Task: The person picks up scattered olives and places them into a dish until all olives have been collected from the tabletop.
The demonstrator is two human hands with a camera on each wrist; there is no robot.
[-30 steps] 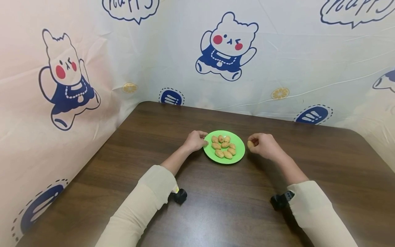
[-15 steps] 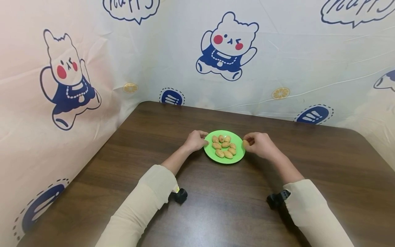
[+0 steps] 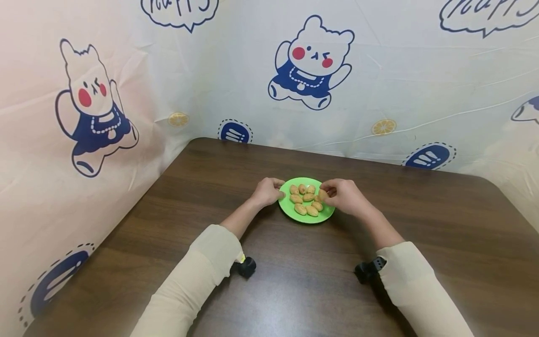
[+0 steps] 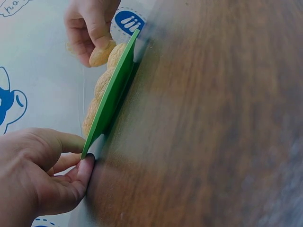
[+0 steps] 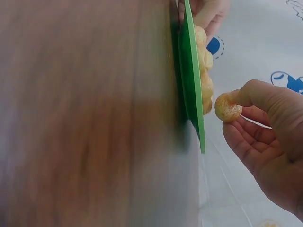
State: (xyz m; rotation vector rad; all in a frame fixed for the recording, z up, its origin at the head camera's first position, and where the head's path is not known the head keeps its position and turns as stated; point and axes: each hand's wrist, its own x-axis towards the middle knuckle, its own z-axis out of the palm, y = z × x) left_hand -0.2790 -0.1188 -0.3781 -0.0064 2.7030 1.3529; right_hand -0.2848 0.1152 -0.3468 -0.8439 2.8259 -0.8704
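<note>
A round green plate lies on the brown table, bearing several tan, oval, rough-surfaced nut-like pieces. At its left edge my left hand pinches the rim; in the left wrist view the fingers grip it from both faces. My right hand is over the plate's right side, holding one more nut-like piece between thumb and fingertips. The right wrist view shows this held piece a little above the others on the plate.
The dark wooden table stretches around the plate on all sides. Behind it and along the left hangs a pale sheet printed with cartoon bears. A small black camera is strapped to the left wrist, another camera to the right.
My right hand has moved left with the nut-like piece, from beside the plate to over its right side. The left hand stays at the rim, and the plate has not moved.
</note>
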